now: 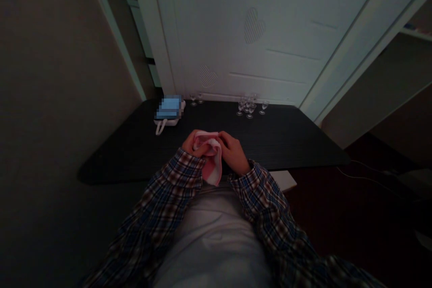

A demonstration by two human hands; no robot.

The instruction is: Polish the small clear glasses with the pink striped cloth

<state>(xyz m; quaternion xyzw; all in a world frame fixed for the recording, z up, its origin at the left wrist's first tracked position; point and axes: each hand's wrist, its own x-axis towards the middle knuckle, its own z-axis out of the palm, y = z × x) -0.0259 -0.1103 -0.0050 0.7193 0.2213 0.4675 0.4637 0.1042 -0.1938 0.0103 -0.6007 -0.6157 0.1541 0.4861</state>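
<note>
The black tabletop [290, 137] bore a white-cased device [170, 111], screen blurred, at ten o'clock; two small glasses [193, 100] at eleven; a cluster of upright stemmed glasses [250, 109] past one; and a single stemmed glass [264, 106] at two.

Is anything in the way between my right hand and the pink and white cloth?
Nothing visible: your right hand touches the cloth, and your left hand holds its other side. The small stemmed glasses stand farther back.
</note>
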